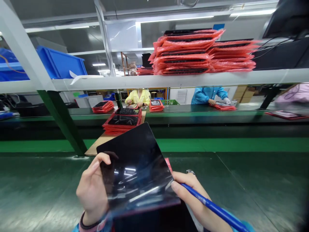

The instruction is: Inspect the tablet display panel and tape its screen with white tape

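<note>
left hand (93, 190): gripping the dark glossy panel (135, 167) by its left edge, tilted up over the green bench (241, 180)
right hand (190, 190): pinching a blue pen (214, 209), tip at the panel's right edge
red trays (122, 124): stacked just behind, black panels inside
top shelf (169, 79): more red bagged stacks (202, 51), plus a blue bin (60, 62), can't see inside

A tablet (135, 167) sits between both hands (left hand (93, 190), right hand (190, 190)); stacked trays (123, 124) lie behind it on the surface (241, 180).

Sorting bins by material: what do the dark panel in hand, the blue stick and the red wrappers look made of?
Dark panel: glossy, likely glass or film-covered plastic; it mirrors ceiling lights. Blue stick: smooth, probably plastic. Red wrappers: thin crinkled plastic film, apparently bags.
</note>
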Demonstrator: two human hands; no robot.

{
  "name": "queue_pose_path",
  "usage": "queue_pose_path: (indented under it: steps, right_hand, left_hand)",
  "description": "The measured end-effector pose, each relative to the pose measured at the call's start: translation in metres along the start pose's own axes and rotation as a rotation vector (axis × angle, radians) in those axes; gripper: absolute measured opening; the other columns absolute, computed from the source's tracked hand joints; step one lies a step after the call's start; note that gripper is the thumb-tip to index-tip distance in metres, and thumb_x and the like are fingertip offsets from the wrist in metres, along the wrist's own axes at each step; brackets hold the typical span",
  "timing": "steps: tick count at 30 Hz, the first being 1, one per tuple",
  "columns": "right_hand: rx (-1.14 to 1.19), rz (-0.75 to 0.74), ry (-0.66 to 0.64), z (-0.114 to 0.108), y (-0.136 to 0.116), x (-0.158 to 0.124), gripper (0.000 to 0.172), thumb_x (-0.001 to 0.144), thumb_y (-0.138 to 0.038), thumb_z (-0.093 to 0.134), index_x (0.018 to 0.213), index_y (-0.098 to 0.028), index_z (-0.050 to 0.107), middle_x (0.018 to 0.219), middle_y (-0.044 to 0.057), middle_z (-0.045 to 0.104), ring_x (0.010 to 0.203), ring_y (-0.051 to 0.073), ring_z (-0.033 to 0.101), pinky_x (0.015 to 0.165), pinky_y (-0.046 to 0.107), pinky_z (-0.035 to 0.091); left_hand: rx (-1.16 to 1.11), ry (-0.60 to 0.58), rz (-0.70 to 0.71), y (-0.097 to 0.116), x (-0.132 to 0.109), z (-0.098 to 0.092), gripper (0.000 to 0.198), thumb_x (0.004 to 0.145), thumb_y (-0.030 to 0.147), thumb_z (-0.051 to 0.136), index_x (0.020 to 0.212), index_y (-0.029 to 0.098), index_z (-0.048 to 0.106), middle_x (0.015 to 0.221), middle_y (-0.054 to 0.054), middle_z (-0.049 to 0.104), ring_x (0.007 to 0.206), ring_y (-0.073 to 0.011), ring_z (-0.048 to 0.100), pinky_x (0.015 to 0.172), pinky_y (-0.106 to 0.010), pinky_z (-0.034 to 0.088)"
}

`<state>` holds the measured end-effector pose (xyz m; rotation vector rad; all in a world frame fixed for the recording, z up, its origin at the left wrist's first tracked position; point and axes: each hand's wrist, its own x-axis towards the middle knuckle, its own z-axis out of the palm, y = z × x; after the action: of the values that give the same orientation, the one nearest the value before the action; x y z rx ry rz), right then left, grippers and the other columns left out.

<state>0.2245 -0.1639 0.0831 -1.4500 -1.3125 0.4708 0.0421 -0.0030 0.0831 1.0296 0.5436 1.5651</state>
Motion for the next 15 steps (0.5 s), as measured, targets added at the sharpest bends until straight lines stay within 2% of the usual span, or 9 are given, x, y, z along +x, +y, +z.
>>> queue_pose_path:
  steps: [3,6,8,11,15]
  right_hand:
    - [0.012,-0.043,-0.066,0.000,-0.006,0.005,0.033,0.089,-0.046,0.053,0.076,-0.023,0.073,0.061,0.002,0.064,0.071,0.023,0.062,0.073,0.032,0.051]
    - [0.080,-0.023,-0.084,0.002,-0.012,0.008,0.023,0.083,-0.041,0.063,0.085,-0.020,0.073,0.068,0.001,0.068,0.075,0.023,0.064,0.074,0.031,0.051]
    - [0.138,-0.011,-0.120,0.003,-0.015,0.009,0.024,0.079,-0.039,0.068,0.093,-0.020,0.072,0.075,0.001,0.071,0.075,0.023,0.065,0.070,0.028,0.052]
    - [0.153,-0.015,-0.148,0.003,-0.010,0.007,0.034,0.076,-0.040,0.071,0.103,-0.020,0.071,0.086,0.003,0.074,0.078,0.024,0.068,0.074,0.030,0.055]
    - [-0.014,-0.034,-0.041,0.003,0.007,0.002,0.068,0.066,-0.043,0.082,0.127,-0.023,0.059,0.117,0.009,0.069,0.107,0.034,0.064,0.095,0.040,0.051]
  left_hand:
    - [-0.006,-0.025,0.012,0.004,-0.009,0.005,0.025,0.075,0.037,0.049,0.062,0.018,0.058,0.076,-0.007,0.060,0.073,-0.0214,0.054,0.060,-0.031,0.040]
    - [0.016,0.000,0.051,0.004,-0.015,0.006,0.024,0.073,0.035,0.050,0.059,0.018,0.060,0.069,-0.006,0.059,0.068,-0.0201,0.052,0.060,-0.030,0.039]
    - [0.019,0.008,0.068,0.003,-0.018,0.006,0.024,0.071,0.035,0.051,0.057,0.018,0.061,0.067,-0.006,0.058,0.069,-0.0207,0.054,0.061,-0.031,0.039]
    - [0.054,0.032,0.159,-0.001,-0.019,0.003,0.022,0.070,0.031,0.053,0.053,0.019,0.061,0.062,-0.004,0.055,0.067,-0.0201,0.054,0.061,-0.031,0.040]
    - [0.077,0.026,0.316,-0.008,-0.020,-0.006,0.015,0.064,0.028,0.060,0.050,0.022,0.059,0.058,-0.002,0.055,0.066,-0.0220,0.056,0.060,-0.033,0.043]
